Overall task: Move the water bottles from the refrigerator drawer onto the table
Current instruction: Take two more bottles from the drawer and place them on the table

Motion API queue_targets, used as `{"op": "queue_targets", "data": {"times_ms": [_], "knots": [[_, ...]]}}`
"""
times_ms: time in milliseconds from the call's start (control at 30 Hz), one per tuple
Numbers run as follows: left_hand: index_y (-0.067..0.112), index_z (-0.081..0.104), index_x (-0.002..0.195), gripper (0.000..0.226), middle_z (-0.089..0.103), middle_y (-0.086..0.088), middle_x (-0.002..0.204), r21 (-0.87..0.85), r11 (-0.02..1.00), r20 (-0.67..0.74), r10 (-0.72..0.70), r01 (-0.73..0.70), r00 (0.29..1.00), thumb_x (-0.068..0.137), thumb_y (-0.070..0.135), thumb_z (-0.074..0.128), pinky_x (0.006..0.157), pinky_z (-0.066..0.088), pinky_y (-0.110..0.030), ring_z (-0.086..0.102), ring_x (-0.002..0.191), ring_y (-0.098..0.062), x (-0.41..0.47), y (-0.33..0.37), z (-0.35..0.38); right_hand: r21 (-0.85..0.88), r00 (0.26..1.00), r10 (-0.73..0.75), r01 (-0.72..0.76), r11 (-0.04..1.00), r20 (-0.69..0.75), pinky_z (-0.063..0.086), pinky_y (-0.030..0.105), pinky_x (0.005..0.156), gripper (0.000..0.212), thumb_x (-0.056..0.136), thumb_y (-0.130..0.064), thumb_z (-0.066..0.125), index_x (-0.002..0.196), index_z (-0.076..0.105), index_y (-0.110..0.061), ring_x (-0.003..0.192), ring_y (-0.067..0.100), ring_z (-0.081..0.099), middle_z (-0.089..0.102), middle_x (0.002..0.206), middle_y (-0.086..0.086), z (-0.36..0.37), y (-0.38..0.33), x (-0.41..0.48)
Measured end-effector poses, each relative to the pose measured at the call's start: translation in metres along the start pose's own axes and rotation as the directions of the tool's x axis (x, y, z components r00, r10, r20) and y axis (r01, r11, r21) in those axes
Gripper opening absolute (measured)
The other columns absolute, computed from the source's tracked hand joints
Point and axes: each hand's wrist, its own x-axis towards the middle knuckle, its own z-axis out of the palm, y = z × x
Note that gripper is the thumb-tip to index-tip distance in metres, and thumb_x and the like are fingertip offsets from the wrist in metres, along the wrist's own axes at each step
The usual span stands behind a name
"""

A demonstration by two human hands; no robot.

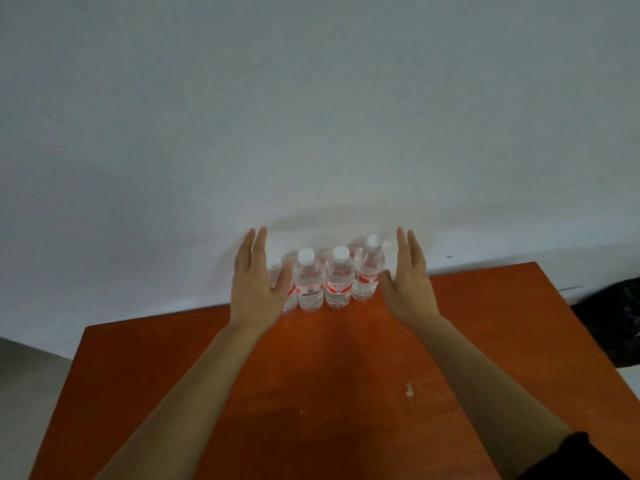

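While both hands are held flat with fingers straight and close together, gripping nothing, the left hand [256, 282] and the right hand [410, 282] flank a row of four upright water bottles [309, 282] standing between the palms on the table [311, 393]. The left hand hides much of the leftmost bottle [289, 303], and the right thumb lies just beside the rightmost bottle [367, 271]; whether either touches cannot be told. Beyond the fingertips rises a pale wall [311, 116], while back past the right wrist a small white scrap [409, 389] lies on the orange surface and a black sleeve [568, 455] ends the right forearm.
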Motion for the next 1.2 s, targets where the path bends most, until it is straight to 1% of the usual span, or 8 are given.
{"op": "queue_targets", "data": {"times_ms": [67,167,400,600,767,967,1100,1200], "knots": [[0.018,0.024,0.154,0.065,0.017,-0.008,0.163,0.089,0.992,-0.046,0.097,-0.093,0.994,0.1,0.051,0.04,0.117,0.022,-0.046,0.015,0.15,-0.026,-0.005,0.022,-0.009,-0.083,0.994,-0.076,0.069,0.994,-0.082,0.025,0.047,0.117,0.068,0.103,-0.042,0.039,0.158,0.003,-0.024,0.152,0.028,0.01,0.0,0.166,0.007,-0.028,0.003,-0.011],[0.021,0.022,0.155,0.067,0.01,-0.008,0.164,0.191,0.959,-0.064,0.227,-0.211,0.972,0.099,0.058,0.025,0.119,0.009,-0.044,0.006,0.152,-0.025,-0.018,0.064,-0.016,-0.177,0.977,-0.103,0.069,0.982,-0.189,0.012,0.043,0.119,0.067,0.103,-0.052,0.032,0.158,0.004,-0.026,0.153,0.024,0.004,0.0,0.167,0.006,-0.074,0.017,-0.032],[0.019,0.019,0.156,0.071,0.001,-0.01,0.165,0.168,0.84,0.033,0.518,-0.516,0.855,0.098,0.059,0.021,0.121,0.006,-0.053,-0.005,0.152,-0.024,-0.091,0.221,0.012,-0.257,0.899,-0.029,-0.094,0.962,-0.436,0.007,0.047,0.124,0.069,0.102,-0.057,0.026,0.159,0.008,-0.023,0.154,0.023,-0.002,0.0,0.167,0.008,-0.21,0.087,-0.148],[0.021,0.014,0.157,0.072,-0.003,-0.009,0.165,0.033,0.662,0.088,0.744,-0.749,0.662,0.098,0.06,0.023,0.122,0.003,-0.052,-0.01,0.152,-0.022,-0.233,0.392,0.054,-0.312,0.762,0.066,-0.341,0.887,-0.644,0.015,0.051,0.122,0.069,0.1,-0.053,0.034,0.157,0.02,-0.017,0.152,0.03,0.01,0.013,0.164,0.014,-0.35,0.177,-0.34],[0.02,0.01,0.157,0.076,-0.004,-0.014,0.164,-0.116,0.454,0.137,0.888,-0.884,0.438,0.096,0.061,0.03,0.12,0.008,-0.057,-0.008,0.152,-0.028,-0.392,0.518,0.094,-0.298,0.61,0.211,-0.623,0.723,-0.764,0.011,0.052,0.122,0.075,0.096,-0.06,0.034,0.158,0.016,-0.02,0.153,0.031,0.006,0.008,0.165,0.015,-0.441,0.25,-0.54],[0.022,0.012,0.157,0.079,-0.002,-0.018,0.164,-0.249,0.238,0.153,0.967,-0.939,0.205,0.092,0.064,0.027,0.117,0.013,-0.061,-0.002,0.151,-0.034,-0.562,0.625,0.128,-0.229,0.446,0.317,-0.811,0.538,-0.837,0.008,0.056,0.122,0.087,0.092,-0.062,0.045,0.159,0.008,-0.022,0.153,0.033,0.002,0.002,0.165,0.015,-0.503,0.306,-0.733],[0.023,0.007,0.158,0.082,-0.011,-0.016,0.163,-0.326,0.115,0.159,0.985,-0.938,0.065,0.091,0.068,0.024,0.117,0.011,-0.061,-0.01,0.151,-0.032,-0.65,0.688,0.159,-0.144,0.311,0.364,-0.896,0.419,-0.878,0.005,0.054,0.122,0.088,0.09,-0.07,0.036,0.159,0.009,-0.021,0.153,0.033,-0.001,-0.002,0.165,0.017,-0.532,0.342,-0.818],[0.024,0.002,0.157,0.084,-0.013,-0.015,0.163,-0.404,0.053,0.141,0.99,-0.913,-0.005,0.09,0.067,0.03,0.118,0.01,-0.061,-0.01,0.151,-0.032,-0.712,0.731,0.187,-0.12,0.254,0.389,-0.934,0.336,-0.886,0.007,0.056,0.121,0.088,0.089,-0.069,0.034,0.158,0.012,-0.019,0.153,0.034,0.0,0.001,0.164,0.019,-0.553,0.376,-0.87]]}}
